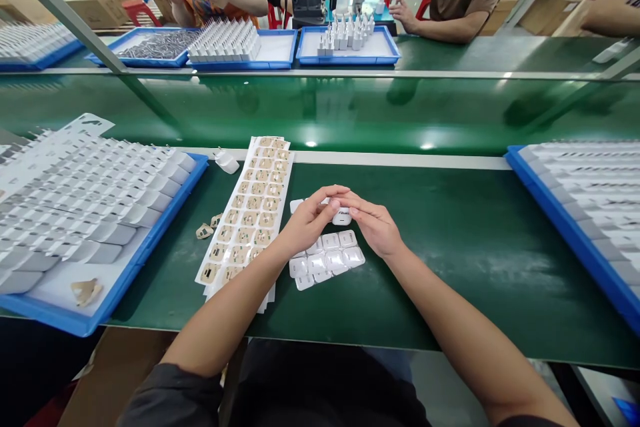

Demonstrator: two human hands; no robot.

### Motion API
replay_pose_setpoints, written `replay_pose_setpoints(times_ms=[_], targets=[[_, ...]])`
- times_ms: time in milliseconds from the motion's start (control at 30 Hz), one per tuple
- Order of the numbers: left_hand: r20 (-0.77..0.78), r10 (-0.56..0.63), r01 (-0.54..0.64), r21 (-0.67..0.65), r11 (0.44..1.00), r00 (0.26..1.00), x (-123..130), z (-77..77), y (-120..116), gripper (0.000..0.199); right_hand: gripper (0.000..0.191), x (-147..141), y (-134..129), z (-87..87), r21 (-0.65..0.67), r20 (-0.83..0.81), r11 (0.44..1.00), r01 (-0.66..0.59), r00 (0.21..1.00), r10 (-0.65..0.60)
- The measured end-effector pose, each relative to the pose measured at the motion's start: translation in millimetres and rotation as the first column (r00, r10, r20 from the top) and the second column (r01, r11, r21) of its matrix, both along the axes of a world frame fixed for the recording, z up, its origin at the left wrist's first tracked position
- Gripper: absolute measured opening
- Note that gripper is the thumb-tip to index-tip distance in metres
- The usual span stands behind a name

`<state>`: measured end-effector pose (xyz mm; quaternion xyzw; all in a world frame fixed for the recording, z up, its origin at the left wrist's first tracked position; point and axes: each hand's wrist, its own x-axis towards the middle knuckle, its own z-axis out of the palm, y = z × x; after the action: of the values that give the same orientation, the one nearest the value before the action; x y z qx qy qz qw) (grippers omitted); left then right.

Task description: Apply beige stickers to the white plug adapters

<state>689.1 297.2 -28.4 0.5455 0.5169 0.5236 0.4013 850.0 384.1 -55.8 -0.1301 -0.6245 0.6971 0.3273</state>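
My left hand (311,219) and my right hand (374,221) meet at the fingertips over a group of white chargers (342,217). Both curl around this group from either side, and the fingers cover most of it. Closer to me, more white chargers (327,259) stand side by side in a block on the green table. Left of the block lie stacked sheets of beige stickers (245,213) with dark print. Beside the sheets are a few crumpled beige scraps (204,231) and a single white charger (227,161) on its side.
A blue tray (145,263) filled with rows of white chargers stands on the left, another blue tray (565,227) on the right. Beyond the shiny green conveyor belt (360,113), co-workers sit behind more blue trays (347,61). A metal bar (65,7) slants across the upper left.
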Motion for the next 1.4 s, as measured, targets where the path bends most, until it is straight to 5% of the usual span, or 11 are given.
replay_pose_setpoints(times_ms=[133, 300, 400, 567, 700, 833, 1000, 1100, 1267, 1400], targets=[[0.006, 0.014, -0.014, 0.014, 1.000, 1.000, 0, -1.9, 0, 0.036, 0.027, 0, 0, 0.4, 0.013, 0.002, 1.000, 0.003, 1.000, -0.003], [0.085, 0.081, -0.075, -0.069, 0.995, 0.993, 3, -1.6, -1, 0.041, 0.029, -3, -6, 3.9, 0.197, 0.107, 0.974, 0.112, 0.985, -0.134], [0.095, 0.162, -0.152, -0.103, 0.983, 0.982, 5, -1.7, -1, 0.046, 0.036, -5, -11, 5.6, 0.264, 0.145, 0.962, 0.074, 0.983, -0.116], [-0.021, 0.259, -0.260, -0.076, 0.963, 0.966, 4, -4.0, 0, 0.045, 0.049, -6, -14, 4.3, 0.472, 0.147, 0.877, 0.089, 0.973, -0.178], [0.011, 0.128, -0.127, -0.078, 0.989, 0.992, 1, -6.7, 2, 0.036, 0.042, -6, -15, 5.2, 0.588, 0.112, 0.791, 0.166, 0.952, -0.283], [0.027, 0.035, -0.033, -0.054, 0.998, 0.999, 1, -3.5, 1, 0.050, 0.037, -5, -17, 5.0, 0.608, 0.067, 0.770, 0.192, 0.954, -0.291], [-0.219, 0.020, -0.010, 0.046, 0.999, 0.976, 6, 5.0, -3, 0.072, 0.037, -5, -15, 3.0, 0.636, 0.052, 0.732, 0.243, 0.933, -0.356], [-0.398, 0.116, -0.065, 0.139, 0.988, 0.910, 3, 9.9, -6, 0.057, 0.047, -5, -19, 6.5, 0.704, 0.014, 0.676, 0.216, 0.948, -0.317], [-0.504, 0.354, -0.220, 0.307, 0.926, 0.788, -7, 29.8, -17, 0.065, 0.059, -8, -45, 10.0, 0.743, -0.104, 0.575, 0.343, 0.908, -0.407], [-0.509, 0.415, -0.142, 0.491, 0.860, 0.754, -13, 54.9, -35, 0.047, 0.050, -9, -70, 6.0, 0.677, -0.080, 0.657, 0.332, 0.920, -0.383]])
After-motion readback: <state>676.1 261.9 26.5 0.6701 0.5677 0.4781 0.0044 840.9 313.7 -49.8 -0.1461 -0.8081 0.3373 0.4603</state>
